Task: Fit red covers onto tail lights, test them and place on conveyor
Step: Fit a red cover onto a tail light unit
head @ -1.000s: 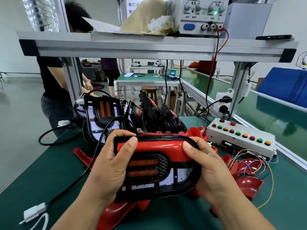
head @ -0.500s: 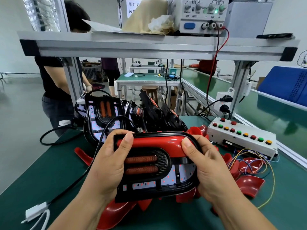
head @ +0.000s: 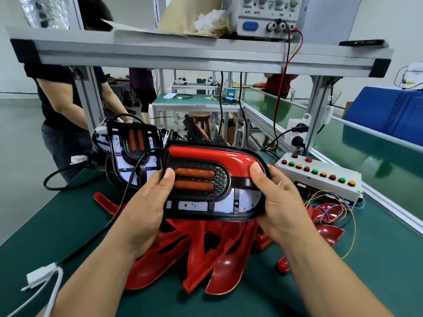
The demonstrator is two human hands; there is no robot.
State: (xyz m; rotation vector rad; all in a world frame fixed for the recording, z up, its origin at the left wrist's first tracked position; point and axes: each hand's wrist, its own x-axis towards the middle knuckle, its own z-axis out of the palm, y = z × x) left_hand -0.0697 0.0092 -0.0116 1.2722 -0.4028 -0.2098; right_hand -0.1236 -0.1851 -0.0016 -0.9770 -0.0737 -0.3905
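Plug: white plug (head: 41,276) lies on the green mat (head: 377,271) at the near left; its black cable (head: 91,241) runs up past the left wrist toward the lights.
Left hand: left hand (head: 146,209) grips the left end of the tail light (head: 212,186), thumb on the front just beside the amber strips, fingers hidden behind.
Right hand: right hand (head: 277,202) grips the right end, thumb pressed on the red cover (head: 212,154), fingers curled under and behind.
Tail light: held off the mat between both hands, lying lengthwise, face toward the camera; small red dots glow in its lower white panel.
Cover: sits along the top edge and round the right corner of the light.
Spare covers: spare covers (head: 201,248) lie heaped on the mat directly below the held light.
Button box: white button box (head: 320,177) with red, green and yellow buttons sits to the right, coloured wires (head: 338,202) trailing from it.
Second light: second light (head: 135,152) stands on end behind the left hand, more units packed behind it.
Conveyor: green conveyor (head: 377,152) runs along the right, past the box.
Shelf: aluminium shelf (head: 183,56) spans overhead, carrying a power supply (head: 267,17) with a red lead (head: 283,88) hanging down.
Person: a person (head: 64,106) in dark clothes stands at the far left.
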